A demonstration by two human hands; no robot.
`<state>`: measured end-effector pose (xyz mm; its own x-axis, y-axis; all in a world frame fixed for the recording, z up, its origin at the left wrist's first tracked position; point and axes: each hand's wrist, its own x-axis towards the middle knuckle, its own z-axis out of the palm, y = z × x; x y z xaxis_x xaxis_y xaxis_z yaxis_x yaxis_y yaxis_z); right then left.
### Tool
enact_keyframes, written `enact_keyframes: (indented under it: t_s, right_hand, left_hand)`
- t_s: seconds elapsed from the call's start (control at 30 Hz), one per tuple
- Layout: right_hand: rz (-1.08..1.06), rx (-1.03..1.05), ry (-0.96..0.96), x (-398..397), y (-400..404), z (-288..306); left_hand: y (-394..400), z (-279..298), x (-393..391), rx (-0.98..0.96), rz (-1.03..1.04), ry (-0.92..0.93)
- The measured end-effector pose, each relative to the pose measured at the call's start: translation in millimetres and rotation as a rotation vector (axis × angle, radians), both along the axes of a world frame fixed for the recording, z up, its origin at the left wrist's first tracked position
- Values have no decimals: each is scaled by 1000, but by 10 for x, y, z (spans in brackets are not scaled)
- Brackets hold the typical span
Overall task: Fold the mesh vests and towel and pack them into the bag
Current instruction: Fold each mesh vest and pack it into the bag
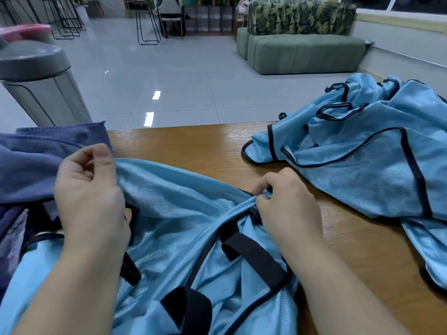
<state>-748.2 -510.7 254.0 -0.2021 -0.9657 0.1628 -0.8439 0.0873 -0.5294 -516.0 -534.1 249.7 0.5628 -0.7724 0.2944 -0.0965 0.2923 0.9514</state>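
Nearest the camera, a light-blue mesh vest with black piping and black straps (193,250) is lying rumpled across the near edge of the brown wooden bench (193,146) and spilling toward the person. Both hands are working on it: the left hand (89,189) is pinching an upper fold of the fabric between curled fingers and thumb, and the right hand (285,201) is gripping a bunched piece of the trimmed edge, fingers curled tight round it. Between them the cloth is being drawn taut, so the step looks like spreading or straightening this vest ahead of its first fold.

By my reading, the task is standing near its start. Nothing folded is showing. A heap of more light-blue mesh vests (362,153) is sitting loose and tangled on the bench to the right, well apart from the hands. A dark blue-grey towel (48,160) is lying unfolded at the left, just behind the left hand and touching the vest. Darker fabric is showing at the far left under the towel; whether that is the bag I cannot tell.

A grey lidded bin-like container (36,76) is standing beyond the bench at the left. The towel is crowding the space where this vest needs to lie flat.
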Motion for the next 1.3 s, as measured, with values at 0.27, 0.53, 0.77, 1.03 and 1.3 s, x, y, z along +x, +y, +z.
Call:
enact_keyframes:
  t_s: [0.27, 0.53, 0.77, 1.03, 1.3]
  right_hand:
    - [-123, -76, -3, -110, -41, -68]
    - [255, -498, -221, 35, -28, -80]
    - [251, -420, -255, 21, -68, -136]
    - [191, -552, -373, -3, -59, -116]
    - [149, -687, -400, -11, -65, -95]
  left_hand:
    - [244, 391, 20, 543, -161, -561]
    - [460, 499, 58, 985, -643, -847]
    - [488, 730, -219, 623, -569, -845]
    - [426, 377, -608, 779, -675, -1102]
    - [322, 552, -257, 235, -5, -751]
